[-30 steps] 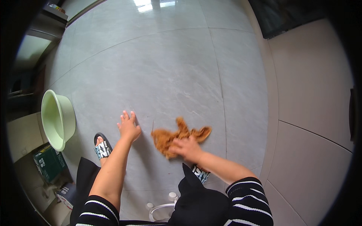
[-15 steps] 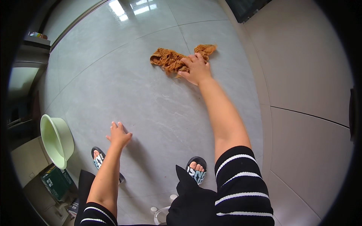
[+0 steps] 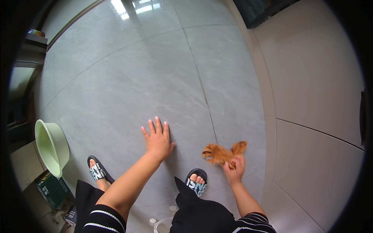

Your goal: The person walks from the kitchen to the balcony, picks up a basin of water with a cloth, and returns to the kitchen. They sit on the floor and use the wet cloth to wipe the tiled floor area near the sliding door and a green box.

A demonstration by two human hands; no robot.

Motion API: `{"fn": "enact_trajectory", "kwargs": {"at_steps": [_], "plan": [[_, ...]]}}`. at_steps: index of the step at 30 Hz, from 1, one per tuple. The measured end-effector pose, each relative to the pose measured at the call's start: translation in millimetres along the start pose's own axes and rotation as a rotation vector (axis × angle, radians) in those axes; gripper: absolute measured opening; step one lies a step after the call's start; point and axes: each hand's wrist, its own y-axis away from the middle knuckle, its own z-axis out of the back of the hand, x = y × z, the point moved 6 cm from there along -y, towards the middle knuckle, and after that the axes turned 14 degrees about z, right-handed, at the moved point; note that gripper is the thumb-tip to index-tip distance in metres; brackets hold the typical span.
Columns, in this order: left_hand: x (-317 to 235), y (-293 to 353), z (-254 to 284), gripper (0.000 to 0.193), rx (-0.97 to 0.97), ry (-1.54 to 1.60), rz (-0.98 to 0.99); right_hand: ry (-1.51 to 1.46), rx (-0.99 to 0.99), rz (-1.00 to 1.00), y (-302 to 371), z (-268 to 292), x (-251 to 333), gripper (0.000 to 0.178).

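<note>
Slide sandal point(image 3: 196, 187) kinda crowds the near side, then the right hand point(image 3: 236, 170), grip pinching a brown rag point(image 3: 220, 154) on the tiled floor point(image 3: 128, 85). Left hand's point(image 3: 158, 143) splayed wide; green basin point(image 3: 60, 145) further left, cabinet doors point(image 3: 311, 77) off right.

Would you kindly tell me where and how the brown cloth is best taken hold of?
I'd take the brown cloth by its bunched middle, coming from above on the near side: it lies crumpled on the grey floor, its ends spreading left and right, so the middle probably gathers most fabric. The right hand touches its near edge.
</note>
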Motion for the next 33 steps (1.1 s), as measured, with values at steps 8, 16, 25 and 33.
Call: {"fn": "enact_trajectory", "kwargs": {"at_steps": [8, 16, 25, 33], "plan": [[-16, -4, -3, 0.098, 0.056, -0.091, 0.059, 0.149, 0.343, 0.69, -234, -190, 83, 0.047], [-16, -4, -2, 0.103, 0.037, -0.1, 0.095, 0.413, 0.48, -0.068, -358, -138, -61, 0.06], [-22, -5, 5, 0.105, -0.026, -0.215, 0.146, 0.612, 0.175, -0.349, -73, 12, -148, 0.06], [-25, -6, 0, 0.108, 0.005, -0.244, 0.191, 0.57, -0.098, -0.922, 258, 122, -121, 0.048]]}}
